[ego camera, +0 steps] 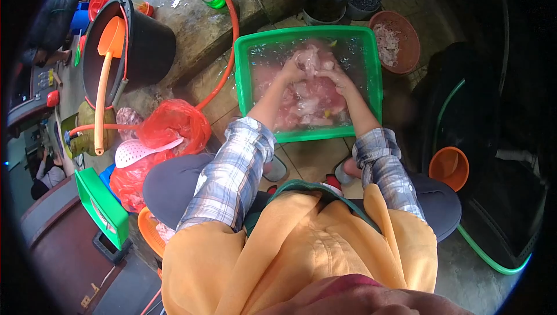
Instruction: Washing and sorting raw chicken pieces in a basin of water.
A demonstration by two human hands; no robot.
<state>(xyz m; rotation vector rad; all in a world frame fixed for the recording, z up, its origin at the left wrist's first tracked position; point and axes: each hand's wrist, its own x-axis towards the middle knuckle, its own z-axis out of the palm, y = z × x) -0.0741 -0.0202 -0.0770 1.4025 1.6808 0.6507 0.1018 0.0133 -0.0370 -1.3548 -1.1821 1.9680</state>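
A green plastic tub (241,80) stands before me, filled with cloudy pinkish water and pieces of pale raw meat (304,104), possibly chicken. Both my forearms reach down into it. My left hand (294,69) grips a whitish, skin-like piece of meat (310,59) near the tub's far side. From the other side my right hand (337,75) holds the same piece, its thumb pointing inward. Water and meat partly hide the fingers of both hands. Small yellow bits (327,113) float among the pieces.
At left are a black bucket (150,45) with an orange dipper (112,36), red plastic bags (174,119), a pink slotted ladle (132,152) and a kitchen scale (102,208). An orange hose (235,23) passes the tub's left side. A reddish bowl (409,49) with pale scraps sits right.
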